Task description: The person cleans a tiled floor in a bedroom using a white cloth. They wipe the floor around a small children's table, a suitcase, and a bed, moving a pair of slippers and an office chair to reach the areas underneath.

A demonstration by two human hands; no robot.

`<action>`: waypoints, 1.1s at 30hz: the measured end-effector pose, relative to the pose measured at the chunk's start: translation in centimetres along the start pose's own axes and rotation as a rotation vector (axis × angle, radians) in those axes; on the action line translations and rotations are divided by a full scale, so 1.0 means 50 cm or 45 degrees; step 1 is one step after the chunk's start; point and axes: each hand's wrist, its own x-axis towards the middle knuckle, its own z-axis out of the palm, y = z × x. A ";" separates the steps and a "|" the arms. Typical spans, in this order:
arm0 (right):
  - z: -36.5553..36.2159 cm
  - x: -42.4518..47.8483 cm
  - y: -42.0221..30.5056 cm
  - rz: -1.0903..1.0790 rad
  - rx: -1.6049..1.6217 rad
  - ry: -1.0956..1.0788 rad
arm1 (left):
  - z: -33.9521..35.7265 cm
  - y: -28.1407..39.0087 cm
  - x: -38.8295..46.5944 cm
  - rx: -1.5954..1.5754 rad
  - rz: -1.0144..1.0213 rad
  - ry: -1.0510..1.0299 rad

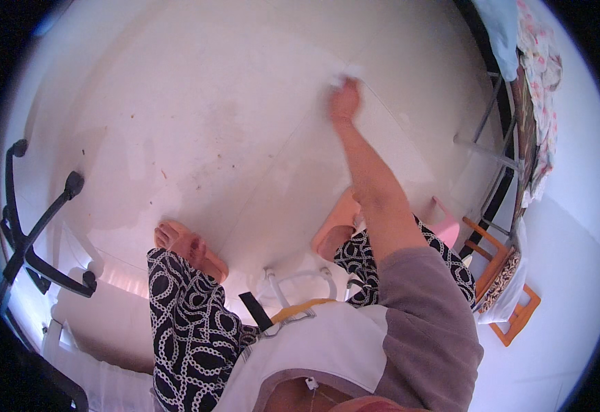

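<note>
My right hand point(345, 100) reaches forward and down to the pale tiled floor point(274, 67), blurred by motion. Its fingers are closed on a small white wad, perhaps tissue or cloth point(338, 80), pressed at the floor near a tile joint. Small dark and brown crumbs and a greyish smudge lie on the floor left of the hand. My left hand is out of view. My feet, in orange slippers point(336, 219), stand apart on the floor.
A black wheeled chair base point(27, 242) stands at the left. At the right are a metal-legged table or bed frame point(490, 154) with floral cloth, a pink plastic stool point(446, 226) and a wooden chair point(518, 314) with a cushion. White metal legs point(279, 291) show beneath me.
</note>
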 end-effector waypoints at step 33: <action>-0.140 -0.211 -0.281 -0.009 0.471 -0.636 | 0.007 0.032 -0.013 -0.264 0.230 0.145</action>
